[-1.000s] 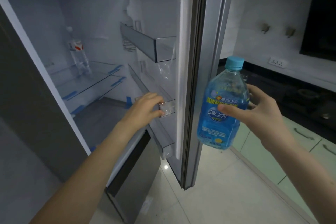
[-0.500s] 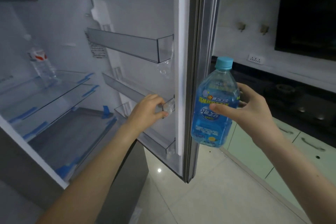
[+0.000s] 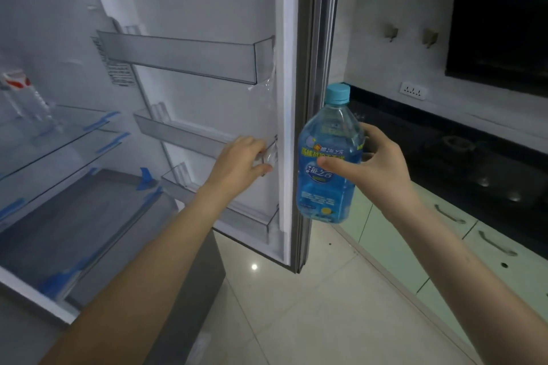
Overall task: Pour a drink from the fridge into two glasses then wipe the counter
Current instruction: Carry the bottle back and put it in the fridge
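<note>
Holding the blue drink bottle (image 3: 327, 157) upright at centre right of the frame, the right hand (image 3: 376, 163) has its fingers and thumb wrapped round the label, the light-blue cap on top. The bottle hangs in the air just right of the open fridge door (image 3: 207, 9), over the pale floor (image 3: 296, 320), touching nothing else. The left hand (image 3: 240, 164) grips the end of the middle door shelf (image 3: 178, 133), fingers curled over its clear rim and thumb beneath.

Compared with a second ago, the door has swung wider across the view: its inner face now fills the upper middle of the frame, and all three door shelves show side-on. The fridge interior has slid toward the left edge, and the clear bottle with the red label (image 3: 20, 92) on the glass shelf (image 3: 59, 133) now sits at far left, partly cut off and blurred. The left hand has kept its hold on the same shelf end, and the right hand has kept its grip, the blue bottle staying at much the same height. At right, the dark tabletop (image 3: 444, 133) with the hob and the green cabinets (image 3: 385, 240) below show more fully
</note>
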Tool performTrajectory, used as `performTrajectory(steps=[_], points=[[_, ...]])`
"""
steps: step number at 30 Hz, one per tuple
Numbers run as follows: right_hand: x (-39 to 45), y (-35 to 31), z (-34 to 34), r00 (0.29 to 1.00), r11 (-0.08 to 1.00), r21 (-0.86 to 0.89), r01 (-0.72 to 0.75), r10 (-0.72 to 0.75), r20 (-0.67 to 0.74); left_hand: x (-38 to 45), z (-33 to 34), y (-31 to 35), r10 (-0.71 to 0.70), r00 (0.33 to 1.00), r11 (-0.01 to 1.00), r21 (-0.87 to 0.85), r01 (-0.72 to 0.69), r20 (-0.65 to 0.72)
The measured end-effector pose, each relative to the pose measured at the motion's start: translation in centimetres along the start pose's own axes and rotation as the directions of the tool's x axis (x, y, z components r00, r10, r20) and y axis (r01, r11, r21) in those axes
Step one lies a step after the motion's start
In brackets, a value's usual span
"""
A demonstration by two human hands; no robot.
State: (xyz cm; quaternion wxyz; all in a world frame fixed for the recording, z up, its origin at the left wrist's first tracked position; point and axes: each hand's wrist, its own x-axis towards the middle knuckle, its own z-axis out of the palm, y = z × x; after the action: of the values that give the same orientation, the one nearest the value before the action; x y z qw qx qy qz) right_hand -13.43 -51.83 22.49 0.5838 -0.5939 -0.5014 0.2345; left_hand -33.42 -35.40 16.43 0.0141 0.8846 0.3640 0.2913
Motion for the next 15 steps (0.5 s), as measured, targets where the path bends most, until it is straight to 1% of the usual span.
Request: performTrajectory(steps=[4, 7, 10, 15], points=[[2.2, 1.4, 0.3, 1.000, 1.000, -0.019, -0.006, 0.006, 0.003, 3.0, 0.9, 0.8, -0.018, 0.997, 1.000, 0.017, 0.017, 0.069], [3.9, 2.6, 0.5, 1.000, 0.999, -0.033, -0.029, 0.029, -0.006, 5.3, 1.5, 1.1, -0.003, 0.993, 1.000, 0.010, 0.002, 0.119], [5.5, 3.6, 0.8, 0.999, 0.998, -0.034, -0.044, 0.043, -0.021, 7.3, 2.3, 1.4, 0.001, 0.990, 1.000, 0.014, -0.003, 0.139], [8.9, 4.7, 1.0, 0.997, 0.997, -0.059, -0.051, 0.048, -0.060, 11.0, 4.8, 0.6, 0.019, 0.990, 1.000, 0.013, -0.021, 0.137]])
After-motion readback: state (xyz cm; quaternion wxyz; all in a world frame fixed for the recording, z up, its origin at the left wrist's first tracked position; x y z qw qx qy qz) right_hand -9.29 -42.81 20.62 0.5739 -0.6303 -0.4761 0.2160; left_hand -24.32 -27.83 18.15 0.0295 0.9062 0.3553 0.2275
